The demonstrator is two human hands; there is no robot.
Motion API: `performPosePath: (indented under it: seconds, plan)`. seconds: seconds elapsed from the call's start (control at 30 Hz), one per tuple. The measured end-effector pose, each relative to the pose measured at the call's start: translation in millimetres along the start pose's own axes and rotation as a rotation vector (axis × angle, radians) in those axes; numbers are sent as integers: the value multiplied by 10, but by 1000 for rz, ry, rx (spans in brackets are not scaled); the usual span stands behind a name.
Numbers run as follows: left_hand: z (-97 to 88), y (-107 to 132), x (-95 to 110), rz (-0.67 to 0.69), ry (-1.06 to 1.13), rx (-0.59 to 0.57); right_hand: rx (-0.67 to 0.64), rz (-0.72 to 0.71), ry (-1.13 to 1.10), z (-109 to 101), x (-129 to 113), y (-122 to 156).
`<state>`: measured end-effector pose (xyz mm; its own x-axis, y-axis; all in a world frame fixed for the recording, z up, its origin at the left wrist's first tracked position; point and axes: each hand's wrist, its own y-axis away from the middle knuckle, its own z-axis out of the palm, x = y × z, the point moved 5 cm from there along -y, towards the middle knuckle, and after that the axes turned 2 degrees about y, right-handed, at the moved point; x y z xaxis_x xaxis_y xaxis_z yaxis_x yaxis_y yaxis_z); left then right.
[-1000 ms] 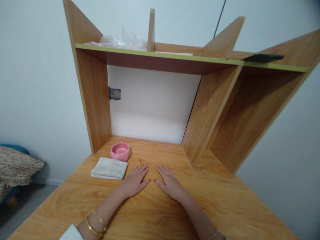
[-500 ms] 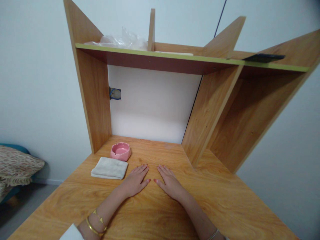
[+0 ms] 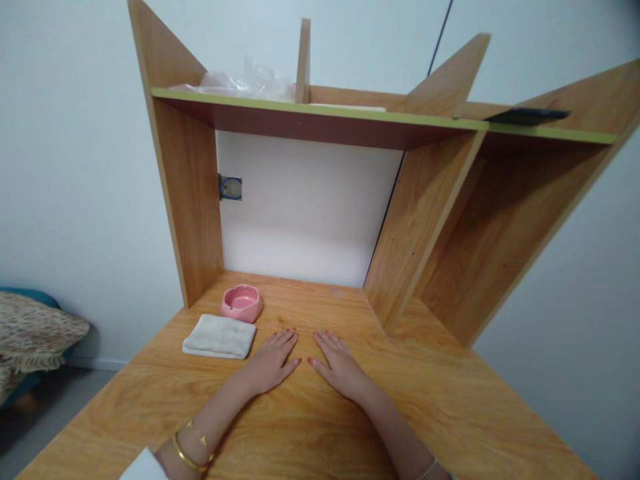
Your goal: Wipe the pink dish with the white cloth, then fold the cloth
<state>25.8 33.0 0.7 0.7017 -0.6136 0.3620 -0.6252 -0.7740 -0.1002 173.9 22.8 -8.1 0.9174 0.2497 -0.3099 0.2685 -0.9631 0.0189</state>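
My left hand lies flat on the wooden desk, palm down, thumb out to the side. Just left of it is a folded white cloth, apart from the fingers. Behind the cloth stands a pink ashtray with notches in its rim and nothing visible inside. My right hand also rests flat on the desk, mirroring the left, with a small gap between the two thumbs. Neither hand holds anything.
A wooden shelf unit rises at the back of the desk. On its upper shelf lie a clear plastic bag and a dark flat object. A wall socket box shows behind. At far left is a patterned fringed blanket.
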Motion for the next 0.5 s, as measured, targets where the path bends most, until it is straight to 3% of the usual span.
performPosePath:
  seconds: [0.5]
  plan:
    - [12, 6, -24, 12, -2, 19, -15, 0, 0, -6, -8, 1]
